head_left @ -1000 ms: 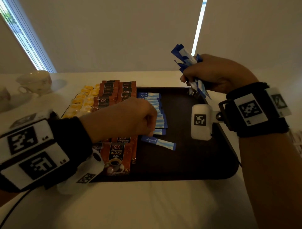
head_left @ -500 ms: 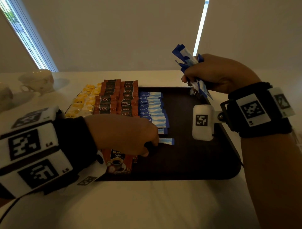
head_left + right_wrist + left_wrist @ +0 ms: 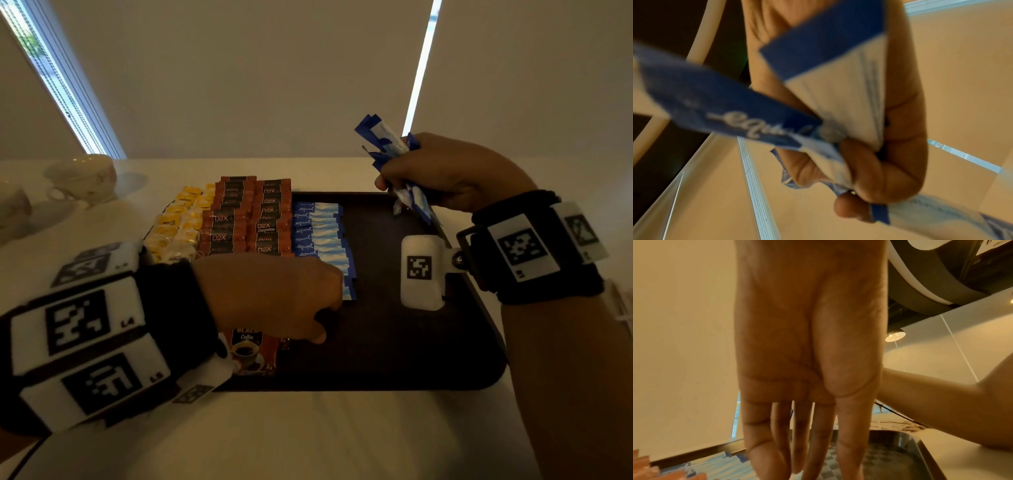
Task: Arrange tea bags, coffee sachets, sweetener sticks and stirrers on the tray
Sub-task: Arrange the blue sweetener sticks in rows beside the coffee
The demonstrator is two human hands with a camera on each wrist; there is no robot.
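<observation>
Resting low over the dark tray (image 3: pixel 394 342), the left hand (image 3: pixel 274 294) has its fingers extended straight and close together, pointing down at the near end of the row of blue sweetener sticks (image 3: pixel 318 236); whether the fingertips touch a stick cannot be told. At 1 o'clock from the tray's centre, the right hand (image 3: pixel 452 174) is raised above the far edge, fingers curled tightly around a bundle of sweetener sticks (image 3: pixel 383 140). Coffee sachets (image 3: pixel 253 219) lie at 9 o'clock of the row, yellow tea bags (image 3: pixel 178 222) beyond them.
</observation>
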